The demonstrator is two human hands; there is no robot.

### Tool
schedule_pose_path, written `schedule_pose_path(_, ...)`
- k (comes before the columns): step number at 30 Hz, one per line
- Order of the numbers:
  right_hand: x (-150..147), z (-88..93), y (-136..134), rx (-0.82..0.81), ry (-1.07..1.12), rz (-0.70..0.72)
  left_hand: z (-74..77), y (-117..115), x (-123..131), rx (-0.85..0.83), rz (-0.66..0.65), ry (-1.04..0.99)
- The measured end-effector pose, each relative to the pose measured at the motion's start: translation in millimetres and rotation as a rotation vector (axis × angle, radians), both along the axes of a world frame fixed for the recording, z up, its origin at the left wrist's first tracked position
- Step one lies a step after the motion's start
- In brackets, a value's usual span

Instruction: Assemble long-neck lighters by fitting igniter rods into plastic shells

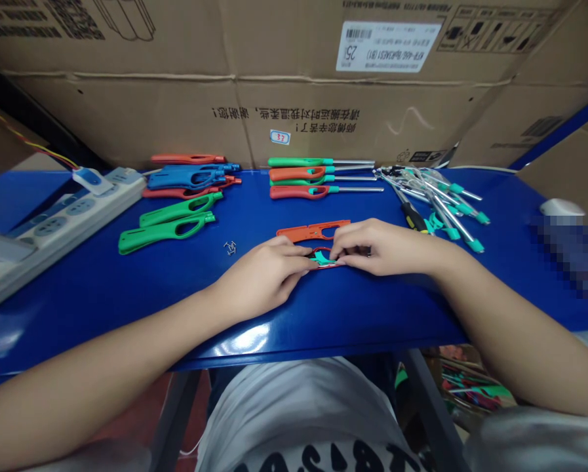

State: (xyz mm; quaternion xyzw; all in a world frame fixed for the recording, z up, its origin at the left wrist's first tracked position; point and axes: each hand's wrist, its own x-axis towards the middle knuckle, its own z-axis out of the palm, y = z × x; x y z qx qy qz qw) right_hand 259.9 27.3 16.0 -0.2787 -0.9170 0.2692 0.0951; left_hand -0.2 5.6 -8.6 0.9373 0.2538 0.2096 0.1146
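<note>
One red handle (pixel 322 257) with a teal insert sits at the middle of the blue tabletop (pixel 126 288), between the far and near edges. The left hand (pixel 269 275) pinches its left end between thumb and fingers; the right hand (pixel 372 246) has its fingers drawn together, pinching the right end, though the knuckles hide exactly which part. Just beyond lies an orange half-shell (pixel 313 233), with a few loose screws (pixel 230 248) to its left. Along the far edge stands a cardboard box (pixel 176 118), its print upside down: a white label (pixel 388 46) seems to read "KFR-46G/BpR3AES1 (B1)" with a "25", and Chinese lines below include "师傅您辛苦了!" and "谢谢您!". A small blue-bordered sticker (pixel 280 137) carries red handwriting. Near that edge are coloured shells (pixel 168 229) toward the left, lighters with metal tubes (pixel 294 192) in the centre, and teal-tipped rods (pixel 458 219) beside a black-and-yellow screwdriver (pixel 413 216) toward the right. A power strip (pixel 67 229) crosses the left side. Below the near edge, black lettering on a grey shirt (pixel 298 413) is cut off.
</note>
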Motion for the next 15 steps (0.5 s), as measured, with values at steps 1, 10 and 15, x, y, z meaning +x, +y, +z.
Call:
schedule_pose_path(1,0.6,-0.3,0.3,0.000,-0.002,-0.002,-0.2,0.0,0.0,0.007,-0.001,-0.007)
schedule_pose_path(10,-2.4,-3.3,0.1,0.052,-0.017,-0.010,0.1,-0.6,0.2,0.110,-0.018,0.034)
schedule_pose_path(15,-1.2,-1.8,-0.3,0.064,-0.021,-0.003,0.9,-1.2,-0.4,0.211,-0.040,0.104)
